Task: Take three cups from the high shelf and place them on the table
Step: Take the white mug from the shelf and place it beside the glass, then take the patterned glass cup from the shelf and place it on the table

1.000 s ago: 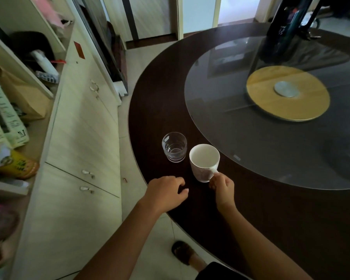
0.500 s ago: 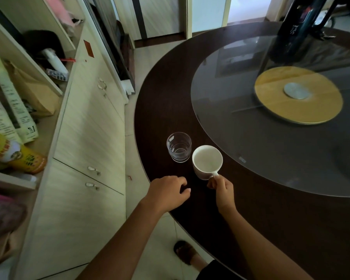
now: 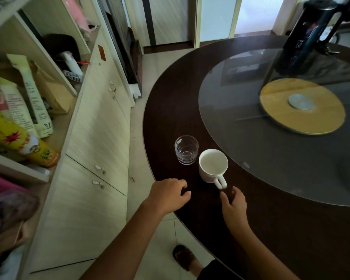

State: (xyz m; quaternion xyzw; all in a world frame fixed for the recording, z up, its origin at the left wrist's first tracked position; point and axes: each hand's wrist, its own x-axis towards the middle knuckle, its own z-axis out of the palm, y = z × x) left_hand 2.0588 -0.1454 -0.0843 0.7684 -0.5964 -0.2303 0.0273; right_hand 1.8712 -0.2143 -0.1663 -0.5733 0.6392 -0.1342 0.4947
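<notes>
A clear glass cup (image 3: 186, 149) and a white mug (image 3: 213, 165) stand upright side by side on the dark round table (image 3: 170, 110), near its left edge. The mug's handle points toward me. My right hand (image 3: 233, 203) hovers just below the handle, fingers apart, a small gap from it, holding nothing. My left hand (image 3: 169, 194) rests at the table edge with fingers loosely curled, empty, below the glass cup. The open shelf unit (image 3: 55, 91) stands at the left.
A glass turntable (image 3: 251, 158) with a yellow wooden disc (image 3: 303, 110) fills the table's middle. A dark kettle (image 3: 311, 35) stands on it at the far right. The shelves hold bags, boxes and a yellow spray can (image 3: 24, 142). Cabinet doors (image 3: 93, 150) line the narrow floor gap beside the table.
My right hand has let go of the mug's handle and pulled back a little toward me. The mug stays on the table beside the glass. My left hand has barely moved.
</notes>
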